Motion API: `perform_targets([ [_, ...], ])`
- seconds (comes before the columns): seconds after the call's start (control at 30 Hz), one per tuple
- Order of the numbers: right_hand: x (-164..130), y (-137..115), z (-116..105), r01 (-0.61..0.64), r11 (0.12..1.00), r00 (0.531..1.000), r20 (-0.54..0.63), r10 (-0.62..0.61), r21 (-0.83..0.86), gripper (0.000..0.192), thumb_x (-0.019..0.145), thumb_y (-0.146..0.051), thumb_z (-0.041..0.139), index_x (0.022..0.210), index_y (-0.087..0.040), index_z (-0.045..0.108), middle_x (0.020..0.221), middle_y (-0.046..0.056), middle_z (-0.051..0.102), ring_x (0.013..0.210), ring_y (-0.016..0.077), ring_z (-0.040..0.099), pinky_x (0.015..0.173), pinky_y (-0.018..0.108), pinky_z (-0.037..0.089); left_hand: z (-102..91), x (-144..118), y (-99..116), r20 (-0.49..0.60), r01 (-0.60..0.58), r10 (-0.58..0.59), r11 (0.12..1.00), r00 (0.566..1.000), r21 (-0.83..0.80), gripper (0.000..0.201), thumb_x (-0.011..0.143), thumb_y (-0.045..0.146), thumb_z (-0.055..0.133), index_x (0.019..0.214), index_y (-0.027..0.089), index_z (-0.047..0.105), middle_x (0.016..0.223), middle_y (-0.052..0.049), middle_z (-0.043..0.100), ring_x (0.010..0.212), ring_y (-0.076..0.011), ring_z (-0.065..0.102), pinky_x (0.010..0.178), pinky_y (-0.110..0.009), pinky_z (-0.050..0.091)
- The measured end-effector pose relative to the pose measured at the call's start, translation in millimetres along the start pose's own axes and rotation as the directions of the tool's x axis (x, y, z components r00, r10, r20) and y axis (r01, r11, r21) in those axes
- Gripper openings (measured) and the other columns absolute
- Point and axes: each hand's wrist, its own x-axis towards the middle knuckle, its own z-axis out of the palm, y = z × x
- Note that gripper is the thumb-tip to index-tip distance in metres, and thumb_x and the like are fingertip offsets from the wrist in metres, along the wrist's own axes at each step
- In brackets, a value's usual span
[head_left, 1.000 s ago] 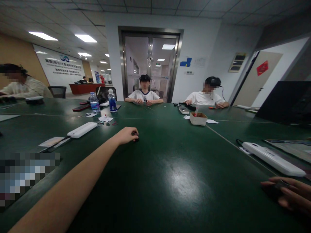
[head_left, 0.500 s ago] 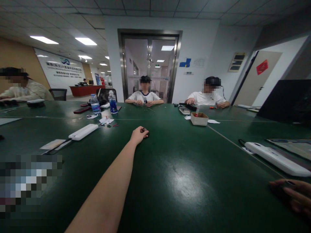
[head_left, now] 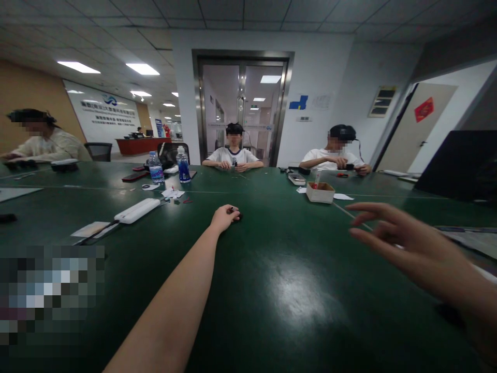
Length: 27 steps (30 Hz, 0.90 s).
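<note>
Apparently pinching a small dark object (head_left: 240, 216) in left grip (head_left: 223, 219).
Held low by the counter (head_left: 267, 233), likely for steadiness; with right grip (head_left: 407, 238) spread, seemingly empty.

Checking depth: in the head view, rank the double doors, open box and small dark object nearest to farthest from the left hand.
1. Small dark object: in the left hand.
2. Open box: right of it, farther across the table.
3. Double doors: beyond the table.

Small gripped object (head_left: 233, 209) dark; table (head_left: 248, 243) deep green; 2 bottle labels (head_left: 184, 172) blue; door sign (head_left: 424, 110) red.
</note>
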Motion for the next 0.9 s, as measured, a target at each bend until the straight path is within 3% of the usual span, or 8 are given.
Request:
perform_targets([
  [0.1,72,-51,48,0.057,0.976,0.887,0.438,-0.145,0.209,0.035,0.078,-0.044,0.060,0.103,-0.020,0.062,0.090,0.007,0.062,0.065,0.0148,0.057,0.055,0.026,0.045,-2.6,-2,2,-0.007,0.002,-0.002,1.000,1.000,-0.031,0.018,0.075,0.014,0.062,0.092,0.012,0.062,0.084,-0.008,0.066,0.068,-0.0142,0.065,0.056,-0.022,0.046],
  [0.17,113,-56,86,-0.006,0.945,0.776,0.598,-0.202,0.328,0.033,0.076,-0.039,0.063,0.101,-0.017,0.062,0.091,0.007,0.063,0.065,0.0136,0.059,0.055,0.024,0.045,-4.8,-3,4,-0.021,-0.011,0.010,0.999,1.000,-0.033,0.019,0.074,0.014,0.062,0.092,0.012,0.063,0.083,-0.009,0.066,0.067,-0.0148,0.064,0.058,-0.024,0.046],
  [0.2,131,-52,105,-0.070,0.927,0.763,0.618,-0.188,0.368,0.034,0.076,-0.038,0.064,0.102,-0.016,0.061,0.090,0.007,0.063,0.064,0.0133,0.060,0.052,0.022,0.045,-5.9,-3,4,-0.027,-0.033,0.032,0.999,0.999,-0.036,0.019,0.073,0.014,0.062,0.092,0.012,0.064,0.083,-0.009,0.066,0.068,-0.0151,0.064,0.061,-0.026,0.047],
  [0.33,176,-29,173,-0.369,0.774,0.794,0.608,-0.026,0.515,0.031,0.081,-0.032,0.062,0.105,-0.014,0.054,0.086,0.008,0.063,0.057,0.0128,0.061,0.045,0.020,0.044,-8.6,0,1,-0.063,-0.168,0.161,0.978,0.985,-0.124,0.019,0.068,0.017,0.067,0.086,0.012,0.066,0.086,-0.008,0.067,0.079,-0.0164,0.062,0.079,-0.031,0.046],
  [0.47,186,-25,219,-0.595,0.505,0.734,0.679,0.026,0.625,0.030,0.086,-0.035,0.057,0.107,-0.016,0.047,0.078,0.007,0.064,0.054,0.0146,0.063,0.046,0.022,0.049,-7.7,5,-3,-0.138,-0.212,0.183,0.948,0.973,-0.238,0.022,0.066,0.019,0.068,0.086,0.013,0.064,0.085,-0.007,0.066,0.082,-0.0164,0.061,0.084,-0.033,0.044],
  [0.6,186,-21,241,-0.578,0.254,0.797,0.603,-0.030,0.776,0.018,0.088,-0.025,0.055,0.101,-0.014,0.049,0.075,0.008,0.065,0.056,0.0128,0.064,0.048,0.019,0.050,-1.8,12,-2,-0.154,-0.194,0.155,0.936,0.976,-0.292,0.020,0.063,0.016,0.069,0.081,0.014,0.063,0.080,-0.005,0.065,0.080,-0.0155,0.060,0.083,-0.032,0.044],
  [0.77,186,-9,249,-0.540,0.174,0.838,0.545,0.021,0.824,0.008,0.087,-0.014,0.055,0.094,-0.011,0.054,0.072,0.008,0.066,0.054,0.0119,0.063,0.049,0.019,0.051,9.4,23,2,-0.103,-0.082,0.049,0.937,0.994,-0.339,0.022,0.060,0.018,0.072,0.080,0.014,0.065,0.072,-0.003,0.064,0.074,-0.0147,0.059,0.079,-0.031,0.045],
  [0.9,181,-9,250,-0.470,0.120,0.882,0.461,0.098,0.875,0.006,0.083,-0.004,0.057,0.088,-0.009,0.056,0.067,0.009,0.065,0.054,0.0109,0.062,0.052,0.018,0.052,13.9,21,-1,-0.054,-0.089,0.074,0.928,0.996,-0.361,0.028,0.058,0.021,0.074,0.083,0.014,0.066,0.077,-0.005,0.065,0.076,-0.0153,0.059,0.078,-0.031,0.044],
])
